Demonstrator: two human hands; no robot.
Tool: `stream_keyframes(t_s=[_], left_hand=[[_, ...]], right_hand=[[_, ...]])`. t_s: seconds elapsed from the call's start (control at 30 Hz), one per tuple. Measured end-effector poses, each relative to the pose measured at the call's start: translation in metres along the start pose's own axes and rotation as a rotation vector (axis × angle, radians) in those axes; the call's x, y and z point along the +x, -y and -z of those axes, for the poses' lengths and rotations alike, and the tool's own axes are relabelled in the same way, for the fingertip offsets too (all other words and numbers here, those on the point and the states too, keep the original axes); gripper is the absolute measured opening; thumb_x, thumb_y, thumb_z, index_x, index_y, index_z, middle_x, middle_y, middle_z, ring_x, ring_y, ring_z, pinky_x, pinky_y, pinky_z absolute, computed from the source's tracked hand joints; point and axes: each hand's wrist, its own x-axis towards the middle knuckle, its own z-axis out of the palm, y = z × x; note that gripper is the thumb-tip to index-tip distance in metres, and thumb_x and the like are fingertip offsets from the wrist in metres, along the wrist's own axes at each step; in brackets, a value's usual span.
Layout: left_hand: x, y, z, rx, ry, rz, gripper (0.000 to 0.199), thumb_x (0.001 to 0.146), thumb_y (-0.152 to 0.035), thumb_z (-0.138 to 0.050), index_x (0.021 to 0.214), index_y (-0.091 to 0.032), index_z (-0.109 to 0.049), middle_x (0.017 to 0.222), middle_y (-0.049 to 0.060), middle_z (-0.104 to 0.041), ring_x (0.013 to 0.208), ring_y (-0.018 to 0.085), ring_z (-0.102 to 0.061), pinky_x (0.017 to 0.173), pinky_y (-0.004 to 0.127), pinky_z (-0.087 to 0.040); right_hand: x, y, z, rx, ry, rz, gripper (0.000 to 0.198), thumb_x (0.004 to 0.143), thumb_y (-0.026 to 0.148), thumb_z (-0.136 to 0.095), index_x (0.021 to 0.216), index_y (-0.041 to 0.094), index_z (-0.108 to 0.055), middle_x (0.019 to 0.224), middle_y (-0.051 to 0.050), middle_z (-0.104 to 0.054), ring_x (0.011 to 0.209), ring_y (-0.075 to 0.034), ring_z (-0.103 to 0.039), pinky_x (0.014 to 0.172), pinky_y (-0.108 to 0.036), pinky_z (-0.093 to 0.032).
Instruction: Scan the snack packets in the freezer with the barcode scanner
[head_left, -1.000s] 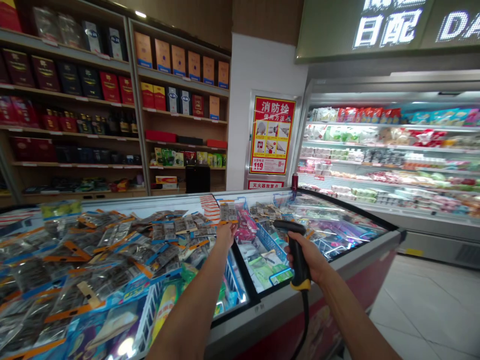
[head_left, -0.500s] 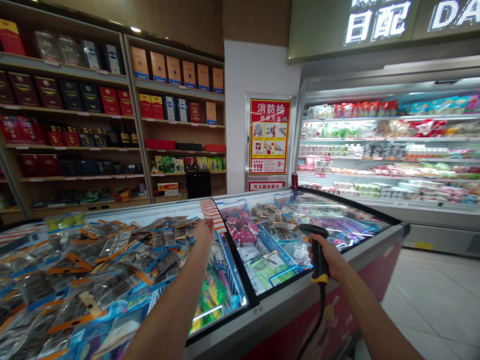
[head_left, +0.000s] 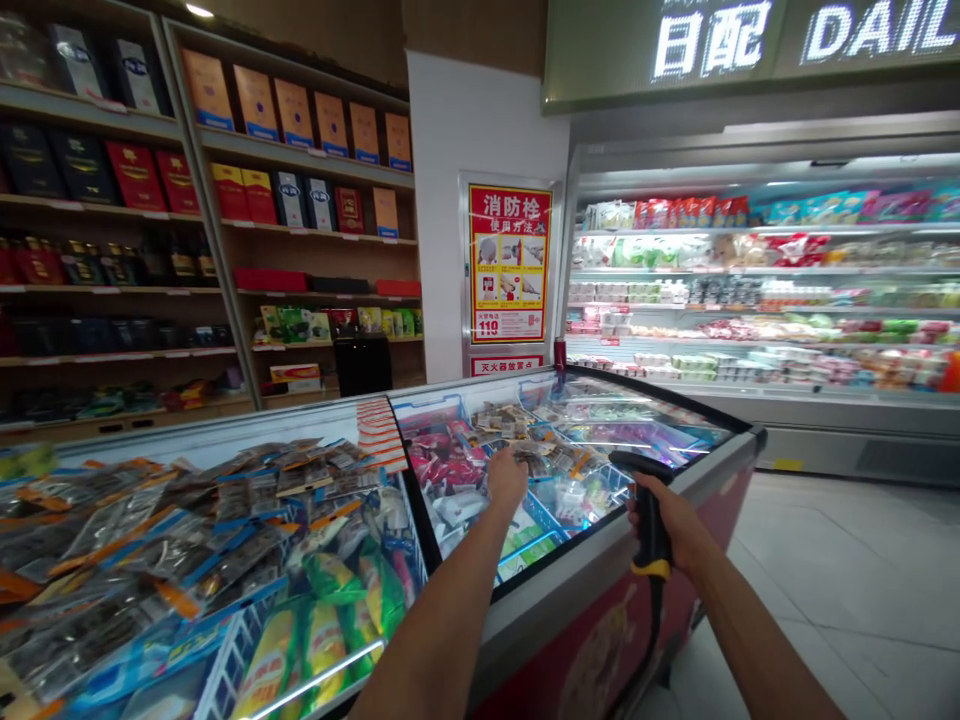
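My right hand (head_left: 667, 515) is closed round the handle of a black and yellow barcode scanner (head_left: 651, 520), its head turned to the left and its cable hanging down. My left hand (head_left: 508, 475) reaches over the right half of the chest freezer (head_left: 517, 625), beside small clear packets with brown contents (head_left: 536, 452). Its fingers point away from me and are mostly hidden, so I cannot see whether they touch a packet. More of these packets, with orange and blue edges (head_left: 157, 530), are heaped on the left half of the freezer.
Yellow and green packs (head_left: 322, 640) lie in a basket inside the freezer. A red and white striped strip (head_left: 380, 435) is near its dividing frame. A red can (head_left: 559, 355) stands at the far rim. Shelves of boxes (head_left: 296, 120) and a lit chiller (head_left: 750, 400) stand behind.
My left hand has moved right, from beside the striped strip to the packets over the right half. The view has turned left to right. The scanner stays in my right hand.
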Motion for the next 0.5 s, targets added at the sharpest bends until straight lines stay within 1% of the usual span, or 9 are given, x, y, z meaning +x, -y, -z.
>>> stream_keyframes(t_s=[0.07,0.1,0.13,0.2,0.27,0.37,0.43,0.5], left_hand=[[-0.007,0.004,-0.008,0.169,0.138,-0.142,0.021,0.054,-0.001,-0.061,0.061,-0.02,-0.057,0.093,0.005,-0.056,0.11,0.024,-0.04,0.098,0.038,-0.02],[-0.01,0.005,-0.009,0.232,0.201,-0.192,0.021,0.054,-0.001,-0.061,0.061,-0.02,-0.058,0.096,0.005,-0.056,0.111,0.025,-0.039,0.1,0.039,-0.016],[-0.012,0.007,-0.008,0.263,0.246,-0.217,0.022,0.054,-0.001,-0.062,0.061,-0.021,-0.059,0.098,0.004,-0.056,0.111,0.025,-0.039,0.1,0.041,-0.013],[-0.013,0.008,-0.002,0.274,0.278,-0.226,0.023,0.054,0.0,-0.062,0.06,-0.022,-0.06,0.096,0.004,-0.056,0.111,0.026,-0.04,0.1,0.044,-0.009],[-0.012,0.006,0.01,0.24,0.272,-0.202,0.024,0.053,0.001,-0.062,0.057,-0.022,-0.059,0.087,0.004,-0.058,0.109,0.026,-0.041,0.1,0.046,-0.01],[-0.005,-0.003,0.034,0.221,0.213,-0.135,0.024,0.051,0.003,-0.061,0.047,-0.019,-0.053,0.064,0.003,-0.055,0.106,0.026,-0.045,0.097,0.046,-0.017],[-0.001,-0.01,0.049,0.283,0.148,-0.098,0.027,0.051,0.003,-0.061,0.041,-0.018,-0.046,0.051,0.002,-0.049,0.102,0.027,-0.048,0.095,0.047,-0.02],[0.001,-0.016,0.061,0.365,0.08,-0.092,0.03,0.051,-0.001,-0.063,0.039,-0.017,-0.04,0.049,0.002,-0.047,0.101,0.029,-0.049,0.093,0.048,-0.023]], right_hand=[[0.001,0.001,0.003,-0.003,-0.003,-0.001,0.017,0.069,0.032,-0.055,0.065,0.018,-0.046,0.043,0.004,-0.048,0.034,-0.008,-0.045,0.032,-0.021,-0.038],[0.002,0.001,0.003,-0.006,0.001,-0.003,0.017,0.069,0.032,-0.055,0.065,0.018,-0.046,0.043,0.004,-0.048,0.034,-0.008,-0.045,0.032,-0.021,-0.038],[0.002,0.001,0.002,-0.009,0.004,-0.004,0.017,0.068,0.032,-0.056,0.065,0.018,-0.047,0.043,0.004,-0.048,0.034,-0.008,-0.044,0.032,-0.021,-0.038],[0.004,-0.002,-0.002,-0.014,0.016,-0.011,0.017,0.068,0.032,-0.056,0.066,0.018,-0.047,0.043,0.005,-0.048,0.034,-0.008,-0.044,0.032,-0.021,-0.038],[0.005,-0.006,-0.009,-0.02,0.032,-0.028,0.016,0.068,0.032,-0.055,0.067,0.018,-0.048,0.043,0.005,-0.048,0.034,-0.008,-0.044,0.032,-0.021,-0.038],[0.006,-0.013,-0.022,-0.034,0.067,-0.05,0.016,0.069,0.032,-0.055,0.068,0.017,-0.048,0.043,0.005,-0.048,0.033,-0.008,-0.043,0.032,-0.021,-0.037],[0.005,-0.017,-0.031,-0.04,0.089,-0.056,0.017,0.068,0.033,-0.055,0.068,0.017,-0.049,0.044,0.004,-0.048,0.034,-0.008,-0.044,0.032,-0.021,-0.037],[0.002,-0.02,-0.039,-0.05,0.103,-0.059,0.018,0.068,0.034,-0.056,0.068,0.017,-0.049,0.044,0.004,-0.049,0.034,-0.008,-0.044,0.032,-0.02,-0.037]])
